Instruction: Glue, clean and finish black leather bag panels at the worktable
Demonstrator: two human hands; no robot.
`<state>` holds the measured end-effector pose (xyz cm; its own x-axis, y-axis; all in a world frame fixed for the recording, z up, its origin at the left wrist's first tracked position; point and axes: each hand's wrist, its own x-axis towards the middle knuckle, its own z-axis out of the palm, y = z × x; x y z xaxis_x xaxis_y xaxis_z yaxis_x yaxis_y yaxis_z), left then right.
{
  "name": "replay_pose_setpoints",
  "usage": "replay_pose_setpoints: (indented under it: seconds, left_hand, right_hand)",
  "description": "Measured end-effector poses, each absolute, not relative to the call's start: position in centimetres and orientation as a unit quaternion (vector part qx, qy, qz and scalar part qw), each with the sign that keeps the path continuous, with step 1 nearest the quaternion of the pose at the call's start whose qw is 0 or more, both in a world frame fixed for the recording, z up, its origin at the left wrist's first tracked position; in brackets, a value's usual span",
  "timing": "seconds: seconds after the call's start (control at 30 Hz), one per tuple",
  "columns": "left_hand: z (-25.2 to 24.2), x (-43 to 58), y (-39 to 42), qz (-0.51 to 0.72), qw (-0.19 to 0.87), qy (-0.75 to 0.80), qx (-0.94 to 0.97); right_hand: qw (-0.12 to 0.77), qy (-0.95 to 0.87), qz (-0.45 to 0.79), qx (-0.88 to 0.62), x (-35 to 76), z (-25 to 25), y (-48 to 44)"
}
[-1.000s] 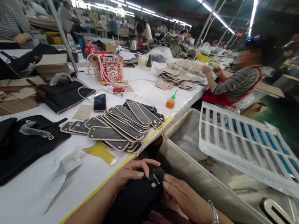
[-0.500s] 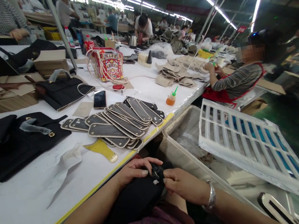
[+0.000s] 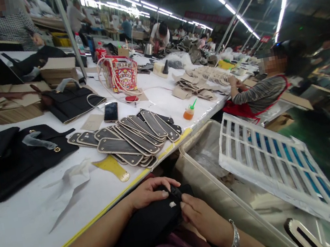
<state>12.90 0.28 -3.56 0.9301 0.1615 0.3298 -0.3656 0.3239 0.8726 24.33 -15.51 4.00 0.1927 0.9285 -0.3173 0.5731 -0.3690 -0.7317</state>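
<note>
A black bag [image 3: 147, 224] lies across my lap, its far end at the table edge, and a small white tag shows on its surface. My left hand [image 3: 151, 192] rests over its top, thumb and fingers closed on a raised black part near the end. Close by on the right, my right hand [image 3: 202, 215] pinches the edge of the same end. What lies between those fingertips is mostly hidden. On the table just beyond my hands are a yellow scrap [image 3: 114, 168] and a pile of dark grey straps [image 3: 136, 139] with pale edges and metal eyelets.
Black handbags [image 3: 26, 154] lie at left on the white table [image 3: 13, 222]. A phone [image 3: 111, 111], a red patterned bag [image 3: 121, 73] and a glue bottle [image 3: 188, 113] stand beyond. A bin [image 3: 206, 176] with a white rack [image 3: 273, 159] is at right. A co-worker [image 3: 262, 93] sits beyond.
The raised black part under my left fingers has tipped over and its opening no longer shows. My right hand has shifted slightly down. The co-worker's hands have moved a little.
</note>
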Motion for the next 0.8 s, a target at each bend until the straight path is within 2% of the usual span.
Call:
replay_pose_setpoints:
  seconds: [0.27,0.47,0.6,0.8]
  left_hand:
    - [-3.5,13.1,0.0,0.158,0.773,-0.061,0.611]
    - [-2.3,13.6,0.7,0.067,0.695,-0.045,0.715]
    - [-2.4,13.9,0.6,0.051,0.704,-0.047,0.707]
    - [-2.8,14.5,0.0,0.038,0.685,-0.024,0.728]
  right_hand:
    - [0.138,-0.517,0.21,-0.818,23.6,3.1,-14.9]
    - [0.171,-0.542,0.25,-0.784,24.4,2.6,-16.8]
    - [0.184,-0.544,0.281,-0.769,24.7,2.7,-17.2]
    - [0.153,-0.459,0.173,-0.858,23.6,1.7,-16.5]
